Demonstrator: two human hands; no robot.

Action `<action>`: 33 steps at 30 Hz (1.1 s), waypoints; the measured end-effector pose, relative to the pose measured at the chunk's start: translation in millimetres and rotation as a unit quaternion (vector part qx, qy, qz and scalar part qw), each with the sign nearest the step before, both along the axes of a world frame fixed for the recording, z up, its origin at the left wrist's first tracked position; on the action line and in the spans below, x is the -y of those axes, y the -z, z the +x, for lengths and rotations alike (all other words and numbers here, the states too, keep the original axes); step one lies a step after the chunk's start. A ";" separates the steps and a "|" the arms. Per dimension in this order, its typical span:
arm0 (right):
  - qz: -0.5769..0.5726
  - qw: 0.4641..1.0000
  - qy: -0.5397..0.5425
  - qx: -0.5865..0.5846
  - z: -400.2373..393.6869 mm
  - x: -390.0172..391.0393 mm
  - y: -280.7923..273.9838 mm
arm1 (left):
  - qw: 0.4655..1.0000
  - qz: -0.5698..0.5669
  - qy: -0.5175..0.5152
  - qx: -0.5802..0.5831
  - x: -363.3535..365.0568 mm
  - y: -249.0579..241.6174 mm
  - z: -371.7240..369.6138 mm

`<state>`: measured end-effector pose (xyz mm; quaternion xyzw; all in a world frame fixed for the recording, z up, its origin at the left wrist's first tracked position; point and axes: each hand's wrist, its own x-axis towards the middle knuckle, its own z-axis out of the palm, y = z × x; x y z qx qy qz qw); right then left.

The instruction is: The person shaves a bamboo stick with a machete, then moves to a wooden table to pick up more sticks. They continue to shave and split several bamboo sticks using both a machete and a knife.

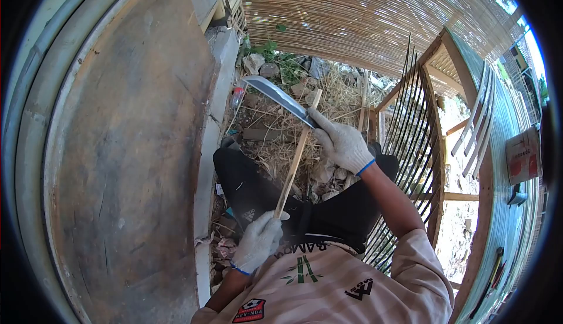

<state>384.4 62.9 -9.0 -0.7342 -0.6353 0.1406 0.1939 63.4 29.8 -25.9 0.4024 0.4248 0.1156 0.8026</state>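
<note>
My gloved left hand (260,242) is closed around the lower end of a pale bamboo strip (295,165), which slants up and away from me over my lap. My gloved right hand (345,142) grips a machete (277,95); its handle is hidden inside the glove. The broad, curved blade points to the upper left. Near my right fingers, the base of the blade meets the upper part of the strip, and the two cross there. Both gloves are whitish with blue cuffs.
Straw, stones and shavings cover the ground (264,112) ahead. A large worn board (135,148) stands left. To the right are a rack of dark thin slats (419,130) and a greenish bench (510,206) carrying a red-and-white box (522,155). A bamboo screen (352,19) hangs beyond.
</note>
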 end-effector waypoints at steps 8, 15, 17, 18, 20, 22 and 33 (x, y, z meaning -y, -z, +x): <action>-0.061 0.982 -0.169 0.049 -19.9 28.8 -3.8 | 1.000 0.009 -0.017 -0.018 -12.3 -11.2 8.8; -0.046 0.992 -0.090 0.076 -16.5 10.3 -3.8 | 1.000 -0.003 -0.026 -0.016 -7.8 -15.1 -2.5; 0.000 0.999 -0.004 0.052 9.0 -2.9 -0.3 | 1.000 -0.030 -0.002 -0.003 2.0 -13.4 -10.7; 0.002 0.998 0.037 0.045 26.6 -9.7 -0.5 | 0.999 -0.051 0.002 0.003 8.2 -11.0 -15.4; 0.020 0.992 0.121 0.008 53.6 -13.5 -3.1 | 0.998 -0.055 -0.003 0.004 14.4 -10.6 -22.4; 0.011 0.989 0.150 -0.010 55.2 -13.6 -10.0 | 0.998 -0.057 -0.015 0.009 14.1 -11.5 -21.8; 0.019 0.912 0.141 -0.385 0.4 -20.1 -22.6 | 0.997 0.038 0.062 0.010 -9.6 -11.3 9.1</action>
